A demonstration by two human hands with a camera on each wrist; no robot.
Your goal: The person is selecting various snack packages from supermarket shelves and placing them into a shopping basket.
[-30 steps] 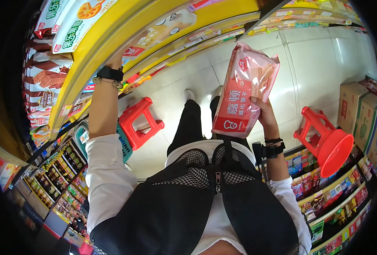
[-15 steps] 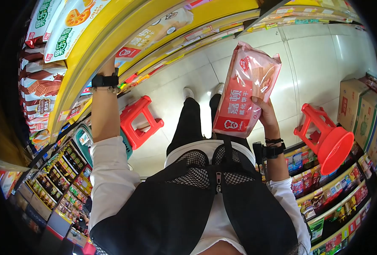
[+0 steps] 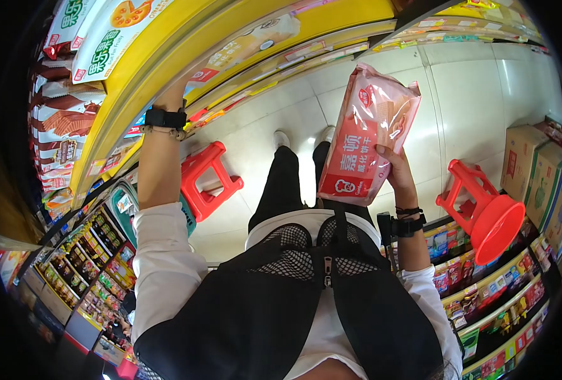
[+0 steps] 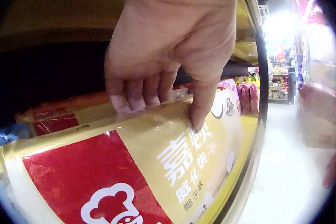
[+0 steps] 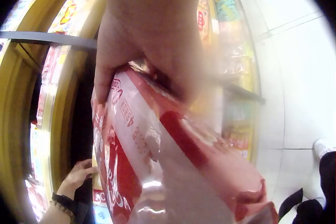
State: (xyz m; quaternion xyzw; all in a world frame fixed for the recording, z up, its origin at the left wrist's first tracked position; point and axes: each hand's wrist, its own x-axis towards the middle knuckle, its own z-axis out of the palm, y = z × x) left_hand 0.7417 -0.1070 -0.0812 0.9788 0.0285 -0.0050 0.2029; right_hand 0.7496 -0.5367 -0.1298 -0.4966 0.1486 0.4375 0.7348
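Observation:
In the left wrist view, my left hand (image 4: pixel 173 40) reaches down over a yellow wafer biscuit pack (image 4: pixel 152 145) on the shelf. Its thumb lies on the printed front and the fingers go over the top edge to the back, pinching it. The same yellow pack shows at the top of the head view, where the shelf edge partly covers the hand. My right hand (image 3: pixel 393 166) holds a pink wafer biscuit pack (image 3: pixel 363 142) in front of my body, thumb across its front. In the right wrist view that pink pack (image 5: pixel 173 166) hangs below the palm.
White and brown snack bags (image 3: pixel 69 126) stand on the yellow shelf (image 3: pixel 160 44) at left. One red stool (image 3: pixel 211 183) is beside the shelf, another red stool (image 3: pixel 483 212) at right near cardboard boxes (image 3: pixel 534 168). Stocked shelves (image 3: pixel 502 297) line the lower right.
The head view shifts slightly against the shelf, left and then back right. Both hands keep their holds; the pink pack stays almost in place.

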